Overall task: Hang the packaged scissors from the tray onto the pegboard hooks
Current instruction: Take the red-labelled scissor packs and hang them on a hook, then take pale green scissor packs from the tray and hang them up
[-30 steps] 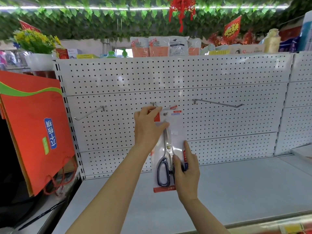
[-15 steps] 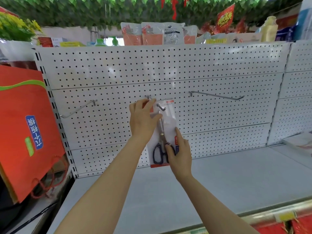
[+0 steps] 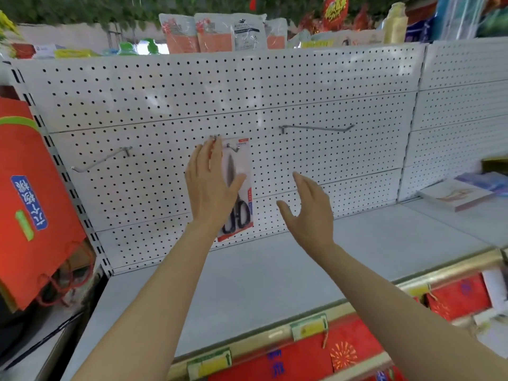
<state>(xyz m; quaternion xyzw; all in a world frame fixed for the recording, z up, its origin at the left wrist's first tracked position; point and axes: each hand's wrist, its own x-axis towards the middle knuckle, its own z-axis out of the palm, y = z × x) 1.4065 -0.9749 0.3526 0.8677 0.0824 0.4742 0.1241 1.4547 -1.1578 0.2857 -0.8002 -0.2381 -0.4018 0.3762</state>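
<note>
A shop: white pegboard (image 3: 275, 86) display walls with wire hooks (image 3: 316, 128), yellow price labels (image 3: 309, 328) along the shelf edge (image 3: 412, 273), packaged goods (image 3: 214, 33) stacked on top, red gift bags (image 3: 35, 204) alongside.

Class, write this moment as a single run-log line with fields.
step: hanging | scissors pack: on middle hook | left hand: open, over pack | right hand: open, off pack | side hooks: empty

An orange paper bag (image 3: 30, 204) hangs left; a book (image 3: 456, 196) lies on the grey shelf (image 3: 275, 284).
</note>
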